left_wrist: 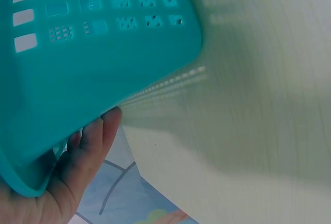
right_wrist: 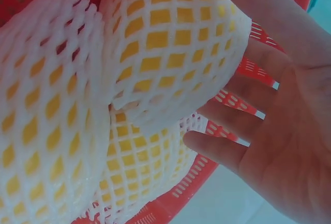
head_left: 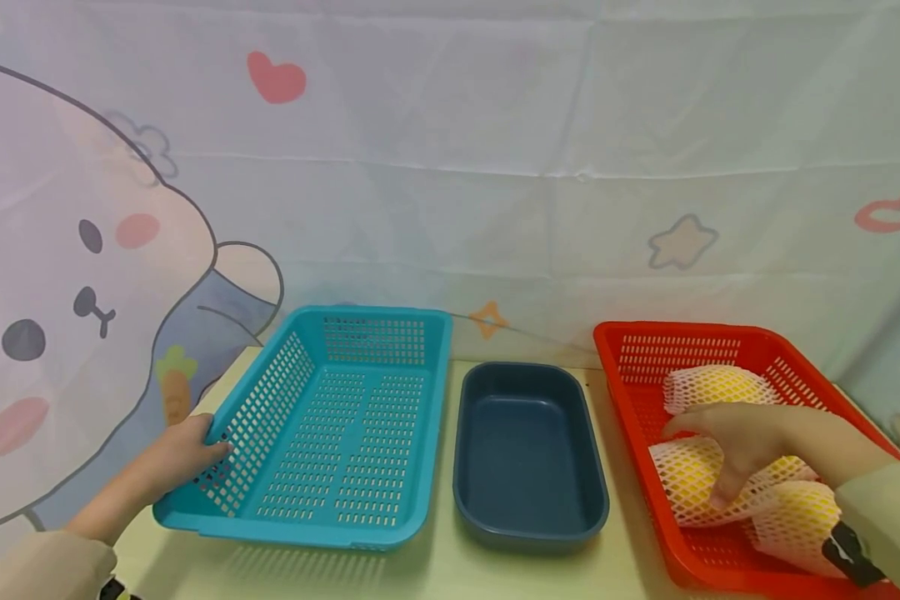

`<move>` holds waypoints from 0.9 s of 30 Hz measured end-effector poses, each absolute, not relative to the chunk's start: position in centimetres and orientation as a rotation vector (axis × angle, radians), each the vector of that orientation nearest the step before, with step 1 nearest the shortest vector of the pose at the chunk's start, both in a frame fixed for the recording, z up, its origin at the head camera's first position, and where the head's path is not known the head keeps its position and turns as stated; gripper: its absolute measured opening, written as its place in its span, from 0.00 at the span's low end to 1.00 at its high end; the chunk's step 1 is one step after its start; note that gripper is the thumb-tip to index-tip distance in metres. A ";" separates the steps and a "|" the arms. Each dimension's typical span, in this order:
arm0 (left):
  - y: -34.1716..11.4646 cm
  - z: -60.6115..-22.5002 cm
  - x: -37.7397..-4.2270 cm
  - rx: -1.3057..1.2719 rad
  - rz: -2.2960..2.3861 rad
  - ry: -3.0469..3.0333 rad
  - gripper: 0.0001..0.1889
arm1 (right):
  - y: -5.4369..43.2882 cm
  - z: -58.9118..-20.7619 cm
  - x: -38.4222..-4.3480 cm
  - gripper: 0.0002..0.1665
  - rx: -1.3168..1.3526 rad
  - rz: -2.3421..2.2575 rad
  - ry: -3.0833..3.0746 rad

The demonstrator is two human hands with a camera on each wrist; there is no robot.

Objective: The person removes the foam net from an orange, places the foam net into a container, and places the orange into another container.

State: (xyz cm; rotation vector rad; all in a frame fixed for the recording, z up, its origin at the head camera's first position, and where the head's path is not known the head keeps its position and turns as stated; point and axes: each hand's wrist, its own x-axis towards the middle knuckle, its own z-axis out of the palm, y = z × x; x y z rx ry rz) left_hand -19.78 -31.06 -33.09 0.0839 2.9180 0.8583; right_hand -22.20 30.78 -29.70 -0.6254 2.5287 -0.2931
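My left hand [head_left: 183, 454] holds the left rim of a teal plastic basket [head_left: 438, 417]; in the left wrist view the fingers [left_wrist: 95, 136] lie under its outer side, at the rim. On the right, my right hand [head_left: 750, 437] reaches into a red basket [head_left: 630, 442]. Its thumb and fingers span a yellow fruit in a white foam net [head_left: 686, 479]. In the right wrist view that netted fruit [right_wrist: 170, 43] sits between thumb and fingers, some fingertips hidden behind it. More netted yellow fruits [head_left: 720, 385] lie around it in the red basket.
A dark blue rectangular tub [head_left: 532, 533] stands between the two baskets on the pale table [head_left: 270, 575]. Behind the table hangs a printed cloth [head_left: 450, 208] with a cartoon animal, hearts and stars.
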 end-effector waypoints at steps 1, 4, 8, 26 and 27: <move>-31.1 -33.1 -19.8 0.083 0.855 2.921 0.12 | 30.8 -29.7 -22.3 0.50 -0.618 -0.289 2.520; -31.1 -33.1 -19.8 0.080 0.844 2.925 0.12 | 30.8 -29.6 -22.7 0.53 -0.562 -0.274 2.494; -31.1 -33.1 -19.7 0.078 0.850 2.913 0.11 | 30.9 -29.9 -23.0 0.57 -0.501 -0.247 2.466; -30.9 -32.9 -19.5 0.100 0.828 2.938 0.10 | 29.8 -31.7 -23.3 0.56 -0.491 -0.115 2.433; -30.9 -32.9 -19.5 0.099 0.824 2.939 0.10 | 29.8 -31.7 -23.2 0.56 -0.482 -0.118 2.432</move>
